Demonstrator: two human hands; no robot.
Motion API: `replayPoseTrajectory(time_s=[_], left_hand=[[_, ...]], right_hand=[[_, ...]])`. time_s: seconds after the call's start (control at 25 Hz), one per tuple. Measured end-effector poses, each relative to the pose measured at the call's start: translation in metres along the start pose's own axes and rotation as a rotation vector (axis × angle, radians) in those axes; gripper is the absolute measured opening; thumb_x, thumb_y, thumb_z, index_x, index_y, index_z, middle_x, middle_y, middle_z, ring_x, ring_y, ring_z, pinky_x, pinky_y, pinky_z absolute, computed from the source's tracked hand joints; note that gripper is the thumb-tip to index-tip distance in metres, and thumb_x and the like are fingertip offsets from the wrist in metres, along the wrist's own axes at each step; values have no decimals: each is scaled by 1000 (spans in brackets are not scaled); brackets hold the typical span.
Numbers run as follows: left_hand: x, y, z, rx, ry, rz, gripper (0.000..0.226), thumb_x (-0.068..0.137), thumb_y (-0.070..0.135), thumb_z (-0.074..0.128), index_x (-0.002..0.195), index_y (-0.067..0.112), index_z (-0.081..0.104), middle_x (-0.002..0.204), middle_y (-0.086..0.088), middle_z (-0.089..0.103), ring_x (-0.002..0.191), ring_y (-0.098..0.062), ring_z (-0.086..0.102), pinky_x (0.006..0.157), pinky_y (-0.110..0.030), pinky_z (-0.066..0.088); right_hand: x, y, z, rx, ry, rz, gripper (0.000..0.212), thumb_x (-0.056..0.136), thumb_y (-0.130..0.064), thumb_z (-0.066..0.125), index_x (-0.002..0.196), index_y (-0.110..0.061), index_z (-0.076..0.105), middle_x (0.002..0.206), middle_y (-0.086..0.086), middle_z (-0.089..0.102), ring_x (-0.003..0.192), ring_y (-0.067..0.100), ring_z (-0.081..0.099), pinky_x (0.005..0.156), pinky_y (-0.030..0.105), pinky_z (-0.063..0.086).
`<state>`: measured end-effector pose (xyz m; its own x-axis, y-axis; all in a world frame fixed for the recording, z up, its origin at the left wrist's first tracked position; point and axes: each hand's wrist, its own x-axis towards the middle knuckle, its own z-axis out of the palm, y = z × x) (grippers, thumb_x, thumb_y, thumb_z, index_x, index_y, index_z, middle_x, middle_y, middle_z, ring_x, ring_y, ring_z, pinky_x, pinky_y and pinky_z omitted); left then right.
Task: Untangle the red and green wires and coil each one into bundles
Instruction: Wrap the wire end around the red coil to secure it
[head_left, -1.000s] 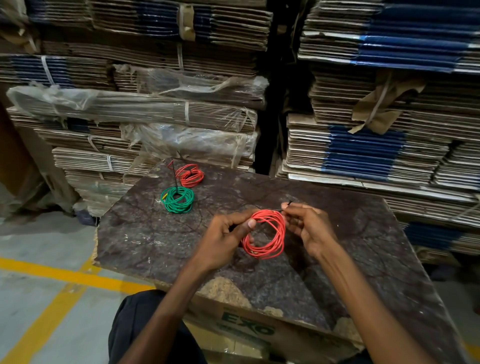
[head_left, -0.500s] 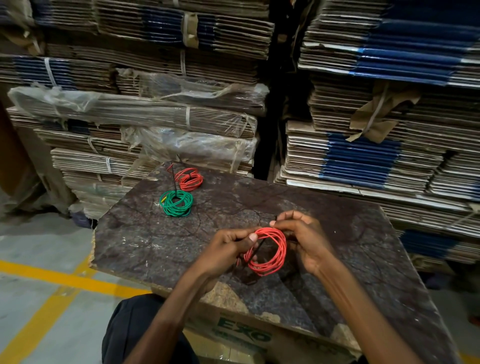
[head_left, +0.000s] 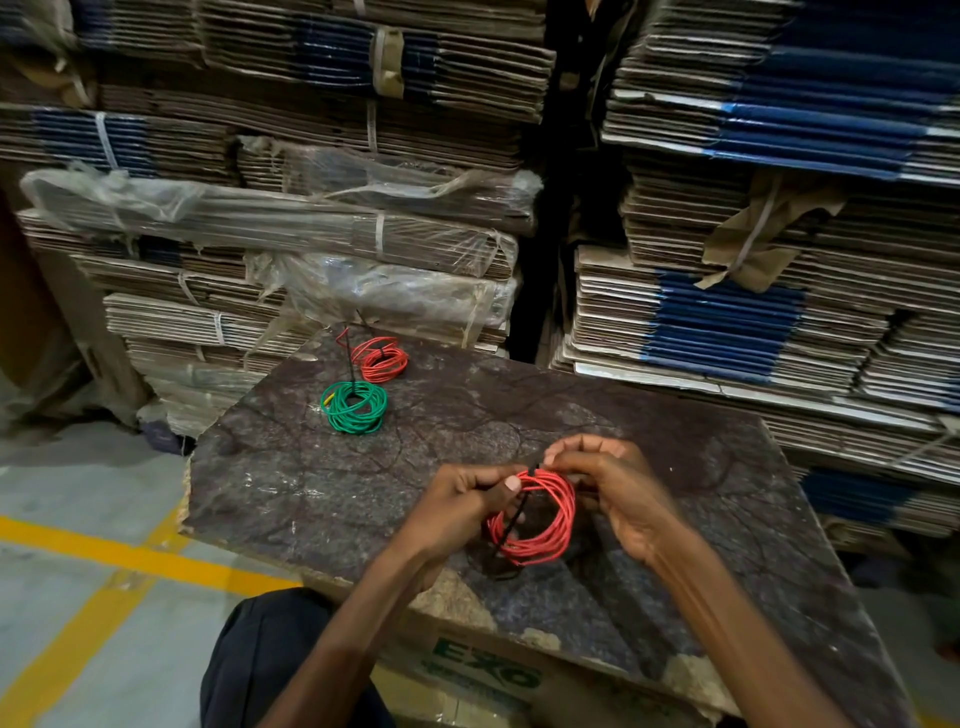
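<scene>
Over the dark board (head_left: 311, 483), the left hand (head_left: 457, 506) and right hand (head_left: 618, 491) both pinch a red wire coil (head_left: 545, 519) crossed by a black tie (head_left: 514, 519), well apart from the tied green coil (head_left: 356, 408).

Red wire coil (head_left: 540, 525) & green coil (head_left: 355, 407): smooth, plastic-coated. Surface (head_left: 311, 483): matt, mottled, chipped at edge. Behind surface, stacked cardboard (head_left: 727, 322), partly wrapped in glossy plastic film (head_left: 395, 291).

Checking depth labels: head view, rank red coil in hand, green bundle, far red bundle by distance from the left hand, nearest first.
1. Red coil, held in the left hand and the right hand.
2. Green bundle, on the board, up and left.
3. Far red bundle, just behind the green, at the board's back edge.
</scene>
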<state>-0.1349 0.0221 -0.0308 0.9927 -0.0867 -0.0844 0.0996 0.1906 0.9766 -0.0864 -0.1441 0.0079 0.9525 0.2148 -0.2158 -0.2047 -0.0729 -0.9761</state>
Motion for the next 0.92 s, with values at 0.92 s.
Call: replayPoseTrajectory(time_s=[0.92], left_hand=[[6,5,-2,-167,97,-92,19,88,0,61,103,4,73,85,-14,74,73,-17,67,65,-23,52]], right_hand=[[-30,33,10,-1027,-34,-1144,34,82,-7,72,107,-30,71,95,-7,68,83,15,62,59,32,50]])
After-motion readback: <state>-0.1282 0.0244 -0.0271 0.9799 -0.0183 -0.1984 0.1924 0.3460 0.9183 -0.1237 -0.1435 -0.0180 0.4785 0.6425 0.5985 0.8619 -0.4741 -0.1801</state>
